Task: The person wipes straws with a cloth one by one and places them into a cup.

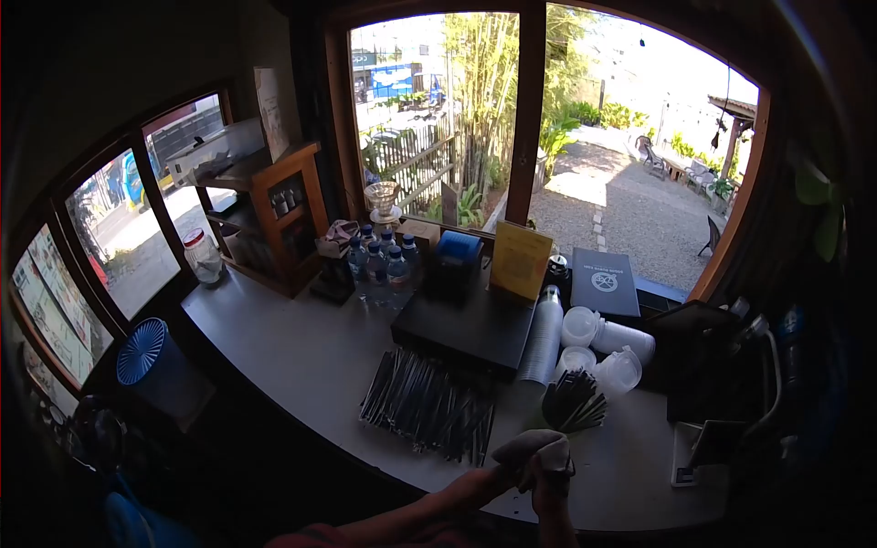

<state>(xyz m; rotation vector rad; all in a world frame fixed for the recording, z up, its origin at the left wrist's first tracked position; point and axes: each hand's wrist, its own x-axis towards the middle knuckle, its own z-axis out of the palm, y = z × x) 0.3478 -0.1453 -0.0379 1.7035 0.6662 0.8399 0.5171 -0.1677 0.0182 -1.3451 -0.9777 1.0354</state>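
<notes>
A greyish cloth (pixel 528 446) is bunched between my two hands above the counter's front edge. My right hand (pixel 549 479) is closed on its right part, thumb upward. My left hand (pixel 496 482) comes in from the lower left against the cloth's underside; its fingers are mostly hidden, so their grip is unclear. Just behind the cloth stands a bundle of dark straws (pixel 575 400). To the left, many thin black straws (pixel 427 402) lie spread on the counter (pixel 301 365).
A black box (pixel 466 324) carries a yellow card (pixel 521 260). Clear cup stacks (pixel 544 338) and plastic lids (pixel 619 370) stand to its right. Water bottles (pixel 376 265), a wooden shelf (pixel 297 215) and a jar (pixel 203 256) are farther left. A tablet stand (pixel 717 443) is at right.
</notes>
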